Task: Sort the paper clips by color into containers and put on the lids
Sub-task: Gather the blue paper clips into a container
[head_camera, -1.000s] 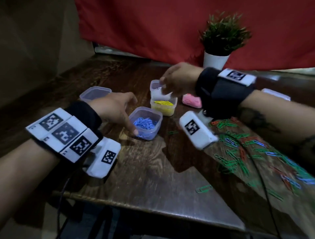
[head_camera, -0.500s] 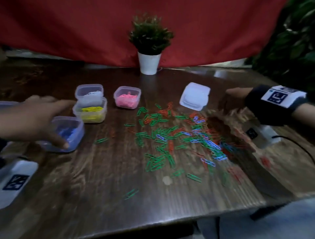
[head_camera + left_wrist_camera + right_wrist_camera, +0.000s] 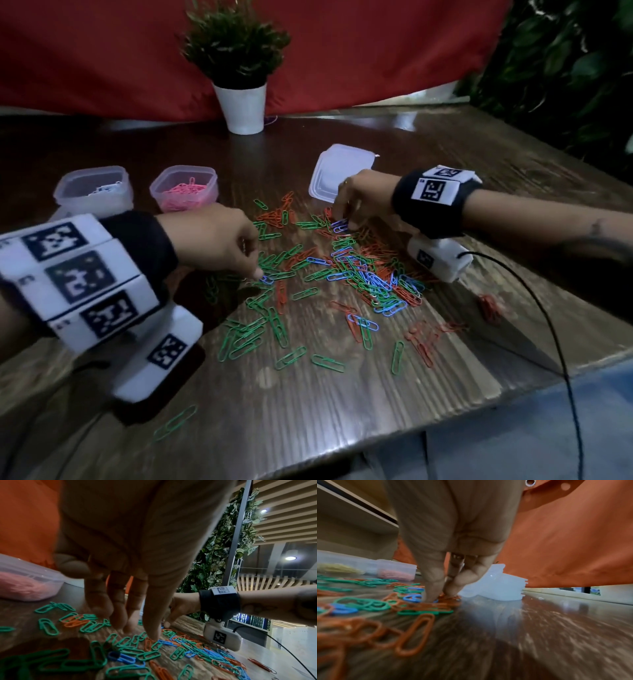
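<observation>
Both hands down in mixed scatter of green, orange and blue wire paper clips (image 3: 346, 274) mid-table. Left hand (image 3: 219, 240), fingers extended, fingertip touching blue clip (image 3: 266, 279) at pile's near-left edge. Right hand (image 3: 363, 198) pinching at blue clip (image 3: 339, 226) at far edge (grasp likely, not certain), beside stacked translucent plastic lids (image 3: 339, 171). Pink-clip container (image 3: 184, 188) far left, nearer left hand.

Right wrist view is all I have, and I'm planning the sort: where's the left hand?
Observer: The left hand reaches into the pile, index fingertip down beside a blue clip.
Operator: Any strays behind my camera?
Observer: A small red heap lies apart, right of the pile.
Operator: Anything near the front edge?
Observer: One green clip lies alone on the table there.
</observation>
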A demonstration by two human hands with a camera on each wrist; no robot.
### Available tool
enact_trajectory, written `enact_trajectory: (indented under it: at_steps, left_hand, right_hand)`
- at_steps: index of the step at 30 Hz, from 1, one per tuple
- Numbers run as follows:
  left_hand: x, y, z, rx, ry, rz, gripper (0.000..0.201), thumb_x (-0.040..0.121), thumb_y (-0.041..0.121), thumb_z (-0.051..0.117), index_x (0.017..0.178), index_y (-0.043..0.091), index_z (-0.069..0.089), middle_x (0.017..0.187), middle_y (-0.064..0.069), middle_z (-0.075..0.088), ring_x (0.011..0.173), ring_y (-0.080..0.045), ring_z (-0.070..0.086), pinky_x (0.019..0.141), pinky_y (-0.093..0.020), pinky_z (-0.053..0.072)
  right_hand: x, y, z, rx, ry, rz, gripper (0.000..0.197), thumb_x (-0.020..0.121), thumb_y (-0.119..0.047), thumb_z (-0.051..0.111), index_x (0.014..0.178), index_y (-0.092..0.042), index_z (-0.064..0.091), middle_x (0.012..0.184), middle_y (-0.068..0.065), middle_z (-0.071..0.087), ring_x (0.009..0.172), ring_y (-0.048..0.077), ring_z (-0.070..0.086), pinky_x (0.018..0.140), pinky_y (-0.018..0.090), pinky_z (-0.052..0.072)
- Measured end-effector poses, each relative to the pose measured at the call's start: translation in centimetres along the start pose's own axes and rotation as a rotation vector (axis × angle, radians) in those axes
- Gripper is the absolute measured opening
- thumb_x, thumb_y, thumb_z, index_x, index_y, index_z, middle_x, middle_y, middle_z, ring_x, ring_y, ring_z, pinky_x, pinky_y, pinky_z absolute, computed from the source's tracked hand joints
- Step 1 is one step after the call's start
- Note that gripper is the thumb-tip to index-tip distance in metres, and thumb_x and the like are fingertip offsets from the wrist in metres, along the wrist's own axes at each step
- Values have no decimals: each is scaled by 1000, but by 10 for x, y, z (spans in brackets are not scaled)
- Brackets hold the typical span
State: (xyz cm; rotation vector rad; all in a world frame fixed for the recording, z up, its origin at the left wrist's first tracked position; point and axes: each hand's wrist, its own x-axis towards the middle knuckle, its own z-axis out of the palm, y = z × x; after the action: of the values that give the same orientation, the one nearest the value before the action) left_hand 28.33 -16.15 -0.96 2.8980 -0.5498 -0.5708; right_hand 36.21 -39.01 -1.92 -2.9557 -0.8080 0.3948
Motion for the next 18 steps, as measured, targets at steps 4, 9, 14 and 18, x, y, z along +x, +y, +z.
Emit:
enact_trajectory:
  at_steps: [4,9,14,18]
  left_hand:
    - [21,11,1,-85,47,-6,17,79,34,70,82,18,68,80,3,64,77,-13,55,68,-22,40]
    - [49,27,10,-121,126,18,21,83,31,67,93,12,67,84,-1,58,84,-13,50,64,-19,30]
    - [65,46,15,-294,220,90,9,83,22,68,88,15,66,67,5,59,52,4,53,52,-8,35]
    - [71,55,20,-343,267,92,17,79,21,72,95,17,68,71,3,56,61,-4,52,53,-16,34]
  right_hand:
    - [-1,-1,9,58,-5,1,20,77,-7,70,97,-4,68,87,1,56,84,17,53,67,20,36]
    - [-14,10,14,263,-20,63,13,87,-4,59,80,-12,51,63,-5,51,52,5,49,42,6,34]
    - [-30,23,14,574,5,84,21,86,-2,61,74,-17,53,53,-11,62,48,-5,58,42,11,41]
    - [-45,26,12,727,-1,97,18,85,0,61,76,-16,57,59,-7,65,52,-4,60,42,10,41]
